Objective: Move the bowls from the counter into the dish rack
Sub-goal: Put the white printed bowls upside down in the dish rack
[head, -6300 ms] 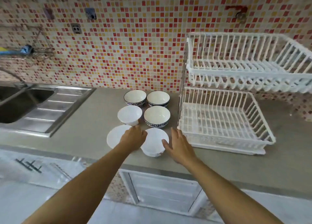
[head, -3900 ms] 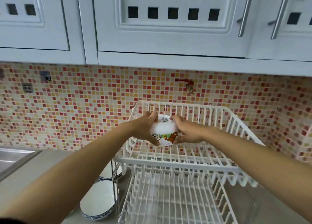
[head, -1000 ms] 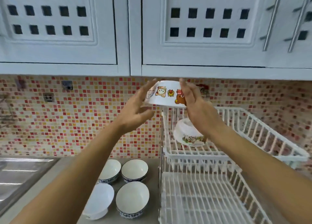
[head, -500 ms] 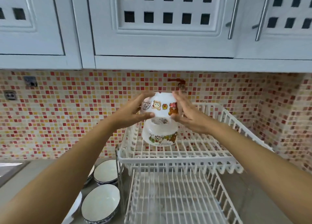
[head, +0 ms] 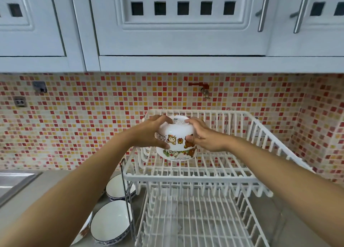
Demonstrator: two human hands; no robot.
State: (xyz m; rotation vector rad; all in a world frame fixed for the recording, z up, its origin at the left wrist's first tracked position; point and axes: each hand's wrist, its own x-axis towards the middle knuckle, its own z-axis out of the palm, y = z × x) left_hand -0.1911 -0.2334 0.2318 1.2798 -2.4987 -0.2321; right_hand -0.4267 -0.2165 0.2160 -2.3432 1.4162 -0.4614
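Observation:
A white cartoon-print bowl (head: 176, 133) is upside down, stacked on a second cartoon bowl (head: 176, 155) that rests inverted in the upper tier of the white dish rack (head: 186, 177). My left hand (head: 151, 133) and my right hand (head: 202, 135) clasp the top bowl from either side. On the counter left of the rack sit two white bowls with blue rims (head: 109, 223) (head: 116, 188), and the edge of another white bowl (head: 84, 230) shows behind my left forearm.
The rack's lower tier (head: 195, 220) holds nothing. White wall cabinets (head: 176, 26) hang close above. A mosaic tile wall carries a red tap (head: 202, 87) behind the rack. A steel sink drainer (head: 13, 181) lies at the left.
Both hands have lowered the second cartoon bowl onto the one lying in the upper tier. The view has tilted slightly downward.

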